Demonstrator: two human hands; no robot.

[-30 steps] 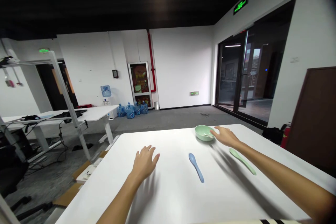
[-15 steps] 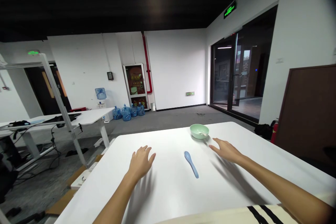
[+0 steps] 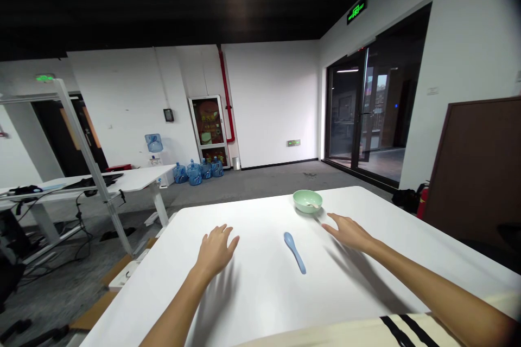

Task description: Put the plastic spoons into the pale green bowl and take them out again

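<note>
On the white table lies a blue spoon (image 3: 294,252), its bowl end pointing away from me and its handle toward me. Farther back is a pale green bowl (image 3: 307,202), upright, with something small and light inside that I cannot make out. My left hand (image 3: 216,250) is over the table to the left of the spoon, fingers apart and holding nothing. To the right of the spoon, my right hand (image 3: 348,231) is open too, nearest the bowl, with a gap between its fingertips and the rim.
The white table (image 3: 260,303) reaches out in front of me, its far edge just behind the bowl. Beyond it stand several blue water bottles (image 3: 194,173) by the wall. Another desk (image 3: 142,176) with a metal frame (image 3: 81,141) is at the left. A brown board (image 3: 476,173) stands at the right.
The whole view has shifted slightly. Both hands, the spoon and the bowl keep about the same places relative to each other.
</note>
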